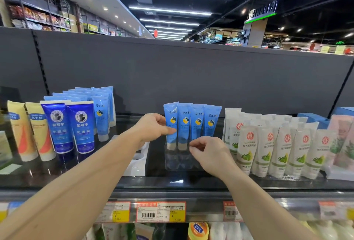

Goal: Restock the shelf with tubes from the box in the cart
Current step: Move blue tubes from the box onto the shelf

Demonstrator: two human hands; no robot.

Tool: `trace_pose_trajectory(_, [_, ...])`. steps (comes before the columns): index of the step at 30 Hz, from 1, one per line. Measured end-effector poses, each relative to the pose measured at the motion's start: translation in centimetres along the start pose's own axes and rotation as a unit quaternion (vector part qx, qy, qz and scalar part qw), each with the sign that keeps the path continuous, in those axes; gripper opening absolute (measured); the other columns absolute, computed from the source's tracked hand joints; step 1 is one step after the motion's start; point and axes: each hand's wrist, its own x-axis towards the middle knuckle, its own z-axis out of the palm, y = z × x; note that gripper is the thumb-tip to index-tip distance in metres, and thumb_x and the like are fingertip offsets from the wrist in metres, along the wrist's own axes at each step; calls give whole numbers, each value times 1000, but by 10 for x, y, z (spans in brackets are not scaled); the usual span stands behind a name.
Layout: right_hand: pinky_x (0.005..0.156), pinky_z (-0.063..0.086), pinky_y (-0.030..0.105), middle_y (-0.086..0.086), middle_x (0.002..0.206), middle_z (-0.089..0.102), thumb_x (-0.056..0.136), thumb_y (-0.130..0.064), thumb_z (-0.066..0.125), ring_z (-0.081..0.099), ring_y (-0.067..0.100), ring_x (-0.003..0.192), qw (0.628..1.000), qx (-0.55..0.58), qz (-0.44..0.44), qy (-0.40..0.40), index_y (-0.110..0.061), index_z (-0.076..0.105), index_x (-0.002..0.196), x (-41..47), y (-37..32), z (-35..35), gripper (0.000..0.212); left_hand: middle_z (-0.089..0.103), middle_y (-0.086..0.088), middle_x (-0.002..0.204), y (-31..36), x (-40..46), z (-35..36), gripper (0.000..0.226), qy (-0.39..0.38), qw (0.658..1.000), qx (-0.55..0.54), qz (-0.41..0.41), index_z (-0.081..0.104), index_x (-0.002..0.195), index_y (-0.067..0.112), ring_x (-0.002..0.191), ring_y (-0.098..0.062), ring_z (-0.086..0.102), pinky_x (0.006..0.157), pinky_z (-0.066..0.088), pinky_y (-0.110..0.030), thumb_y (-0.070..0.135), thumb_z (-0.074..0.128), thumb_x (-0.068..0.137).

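Left hand (153, 127) pinching the leftmost of four blue tubes (191, 123) standing in a clear tray (182, 161), right hand (208, 153) pinching near their caps

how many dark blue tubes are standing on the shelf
2: one dark blue tube beside the yellow tubes, the other just right of it. More may be hidden behind.

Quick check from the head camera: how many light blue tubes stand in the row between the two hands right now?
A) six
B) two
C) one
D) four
D: four light blue tubes stand upright side by side in the row; the left hand grips the leftmost one, and the right hand is at the row's lower right.
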Motion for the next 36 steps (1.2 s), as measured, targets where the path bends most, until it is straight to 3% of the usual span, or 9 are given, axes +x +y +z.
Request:
trace_pose_trajectory(8, [73, 43, 9, -14, 106, 66, 92, -30, 62, 58, 0, 98, 1000, -13, -7, 15, -27, 66, 117, 1, -7, 7, 25, 65, 7, 102, 4, -2, -5, 31, -13, 1000, -3, 15, 60, 108, 22, 87, -4, 59, 70, 48, -21, 21, 76, 81])
trace_pose_trajectory(12, [84, 50, 18, -13, 104, 67, 92, -29, 63, 59, 1, 96, 999, -19, -1, 30, -25, 67, 116, -2, -16, 8, 25, 65, 8, 101, 2, -1, -14, 43, -25, 999, 11, 26, 61, 116, 19, 92, -3, 60, 76, 49, -25, 23, 79, 78])
trace_pose_trajectory(17, [86, 51, 23, -11, 99, 68, 92, -27, 61, 60, 4, 92, 998, -26, 17, 55, -21, 68, 116, -11, -35, 16, 25, 65, 3, 113, -3, -5, -28, 55, -43, 998, 23, 34, 59, 126, 18, 102, -12, 61, 95, 50, -36, 28, 80, 76])
trace_pose_trajectory(23, [88, 44, 20, -10, 114, 66, 92, -24, 58, 58, 6, 101, 993, -36, 66, 89, -23, 64, 123, -28, -60, 31, 31, 62, 6, 120, -13, -25, -40, 48, -54, 993, 45, 92, 56, 127, 22, 103, -10, 58, 81, 48, -25, 36, 72, 84])
trace_pose_trajectory(29, [85, 44, 22, -8, 115, 62, 93, -24, 57, 53, 7, 97, 988, -58, 99, 104, -25, 62, 122, -62, -94, 39, 30, 61, 4, 123, -24, -75, -64, 44, -39, 990, 40, 130, 56, 127, 20, 104, -9, 57, 70, 45, -17, 32, 70, 87])
trace_pose_trajectory(36, [88, 42, 27, -2, 126, 60, 94, -31, 56, 53, 16, 107, 992, -96, 49, 65, -23, 58, 129, -118, -142, 59, 36, 58, 6, 129, -43, -176, -107, 47, 24, 987, 89, 130, 54, 132, 21, 108, -9, 54, 91, 43, -25, 35, 64, 89])
